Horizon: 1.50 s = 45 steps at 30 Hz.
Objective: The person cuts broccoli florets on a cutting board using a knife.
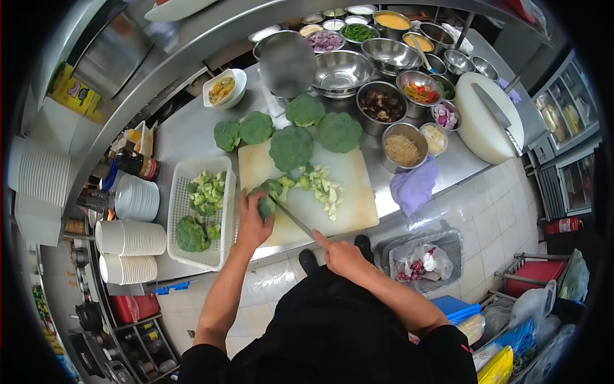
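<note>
On the left part of the white cutting board (348, 192), my left hand (254, 223) is closed around a broccoli head (264, 203). My right hand (343, 257) grips a knife (293, 219), its blade slanting up to the left with the tip at the broccoli stem. Chopped pale stem pieces and small florets (326, 185) lie on the board just beyond the blade. Several whole broccoli heads (291, 148) sit along the board's far edge and on the steel counter behind. Left of my left hand, a white perforated basket (227, 192) holds cut broccoli florets (206, 192).
Steel bowls of mushrooms (382, 105), shredded food (401, 149) and peppers (419, 89) stand at the back right. A purple cloth (414, 184) hangs over the counter edge. Farther right, a large knife rests on a round white board (476, 118). Below is a lined bin (422, 259). Stacked bowls (125, 238) stand left.
</note>
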{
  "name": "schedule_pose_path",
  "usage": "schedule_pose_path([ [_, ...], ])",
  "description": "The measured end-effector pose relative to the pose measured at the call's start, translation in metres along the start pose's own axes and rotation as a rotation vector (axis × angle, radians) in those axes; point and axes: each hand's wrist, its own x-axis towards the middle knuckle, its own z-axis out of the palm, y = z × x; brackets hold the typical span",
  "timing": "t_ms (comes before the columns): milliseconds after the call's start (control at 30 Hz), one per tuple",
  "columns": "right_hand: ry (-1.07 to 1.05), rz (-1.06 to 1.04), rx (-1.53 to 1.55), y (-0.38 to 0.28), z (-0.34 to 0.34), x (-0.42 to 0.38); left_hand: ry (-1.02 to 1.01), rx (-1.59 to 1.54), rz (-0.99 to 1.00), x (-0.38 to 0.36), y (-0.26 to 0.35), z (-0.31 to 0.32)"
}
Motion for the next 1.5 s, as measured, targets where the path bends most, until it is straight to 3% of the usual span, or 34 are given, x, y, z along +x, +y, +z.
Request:
schedule_pose_path([
  [133, -0.024, 0.013, 0.101, 0.005, -0.008, 0.009, -0.070, 0.054, -0.173, 0.003, 0.001, 0.008],
  [233, 0.038, 0.032, 0.219, 0.008, -0.011, 0.016, 0.092, -0.137, 0.128, 0.030, -0.031, 0.020],
  [367, 0.099, 0.042, 0.084, 0.006, -0.020, -0.004, 0.060, -0.028, 0.161, 0.037, -0.036, -0.016],
  [500, 0.097, -0.032, 0.022, -0.018, -0.021, -0.022, 0.024, -0.081, 0.030, 0.026, -0.044, -0.027],
  [700, 0.105, -0.145, -0.078, -0.030, -0.012, -0.022, 0.027, -0.019, 0.058, 0.022, -0.042, -0.021],
  [900, 0.153, -0.124, -0.090, -0.038, 0.006, -0.013, -0.056, 0.086, 0.020, 0.033, -0.038, -0.018],
  [1000, 0.069, -0.050, -0.067, -0.043, 0.016, -0.001, -0.106, 0.297, 0.001, 0.033, -0.019, -0.018],
  [1100, 0.030, -0.053, -0.100, -0.026, 0.025, 0.015, -0.160, 0.281, 0.049, 0.035, -0.020, -0.018],
  [1200, 0.062, 0.009, 0.038, -0.018, 0.002, 0.004, -0.083, 0.287, 0.360, 0.022, -0.056, -0.015],
  [1300, 0.076, 0.030, -0.024, -0.013, -0.003, -0.014, 0.002, 0.146, -0.049, -0.008, -0.016, -0.030],
  [1400, 0.058, 0.000, -0.046, -0.028, -0.012, -0.024, 0.041, -0.093, -0.236, -0.005, -0.035, -0.020],
  [1500, 0.059, -0.064, -0.046, -0.031, -0.014, -0.022, 0.102, -0.125, -0.112, 0.002, -0.046, -0.017],
])
